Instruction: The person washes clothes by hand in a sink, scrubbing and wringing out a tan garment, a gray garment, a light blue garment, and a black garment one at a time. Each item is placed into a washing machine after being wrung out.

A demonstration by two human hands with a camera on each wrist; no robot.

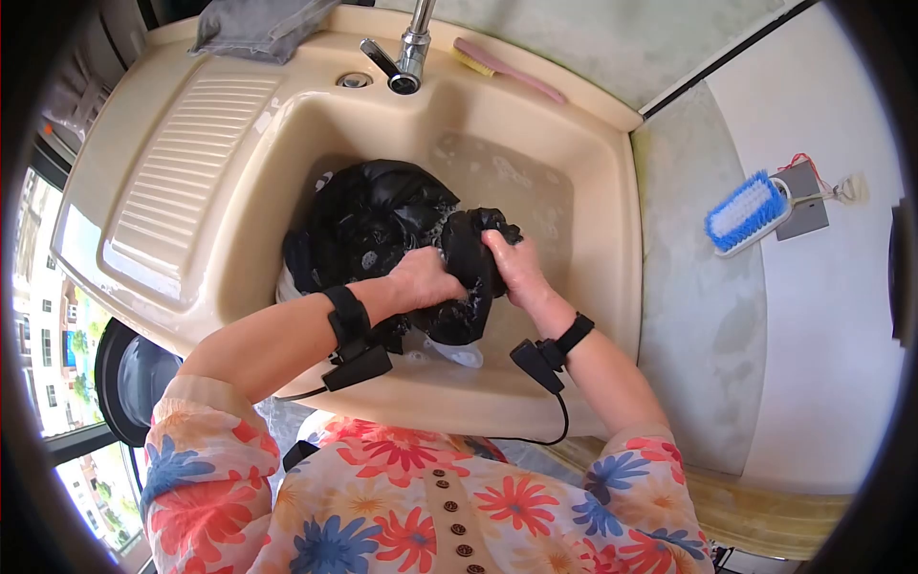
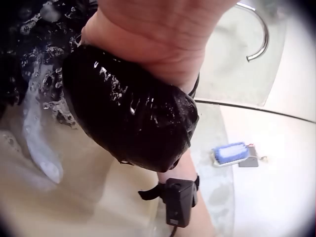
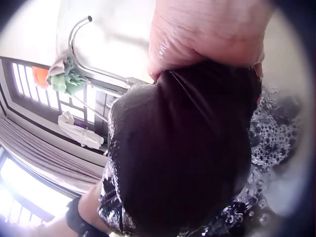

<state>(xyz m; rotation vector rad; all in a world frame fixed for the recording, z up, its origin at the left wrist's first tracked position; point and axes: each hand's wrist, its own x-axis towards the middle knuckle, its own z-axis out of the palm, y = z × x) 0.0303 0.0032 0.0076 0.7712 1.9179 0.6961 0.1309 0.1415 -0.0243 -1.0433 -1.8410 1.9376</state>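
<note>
Head view: the left hand (image 1: 426, 279) is gripping a bunched fold of the wet black cloth (image 1: 373, 215), its fingers curling in and partly hidden, while the right hand (image 1: 516, 265) is closing its thumb and fingers round the same raised fold — just to the right. The cloth is lying in soapy water on the left side of the sink (image 1: 612, 191), with a white piece (image 1: 457, 354) showing at its near edge. The tap (image 1: 413, 53) is standing at the far rim, a pink brush (image 1: 512, 72) lying to its right — and a grey cloth (image 1: 256, 29) is resting far left.
</note>
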